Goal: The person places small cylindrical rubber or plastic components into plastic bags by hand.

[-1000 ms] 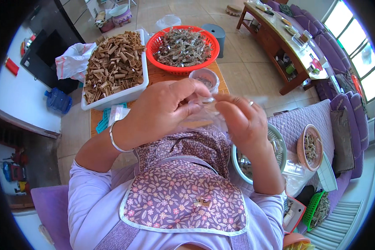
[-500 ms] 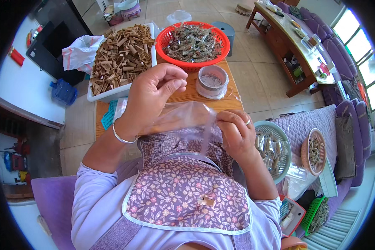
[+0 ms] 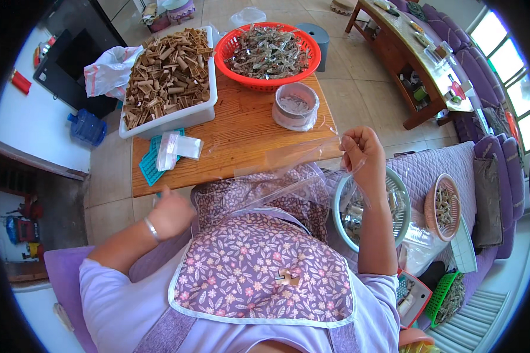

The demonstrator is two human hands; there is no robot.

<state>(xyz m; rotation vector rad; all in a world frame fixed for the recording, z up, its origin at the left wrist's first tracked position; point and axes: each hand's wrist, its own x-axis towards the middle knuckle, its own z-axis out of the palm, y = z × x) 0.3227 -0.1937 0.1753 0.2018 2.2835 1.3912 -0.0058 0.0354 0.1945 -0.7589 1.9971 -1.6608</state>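
Clear plastic film [image 3: 297, 154] is pinched between the thumb and curled fingers of the right hand [image 3: 362, 157], from which it is trailed leftward over the near edge of the wooden table [image 3: 232, 141] and above the apron-covered lap. The left hand [image 3: 172, 213] is held low near the table's edge, well apart from the film, its fingers loosely bent — whether anything is gripped there cannot be told. Small clear bags [image 3: 184, 147] are laid partly over a teal mat [image 3: 149, 167]; beyond, a white tray [image 3: 188, 122] is heaped with brown pieces — a red basket [image 3: 259, 81] and a round tub [image 3: 288, 121] being set to its right.
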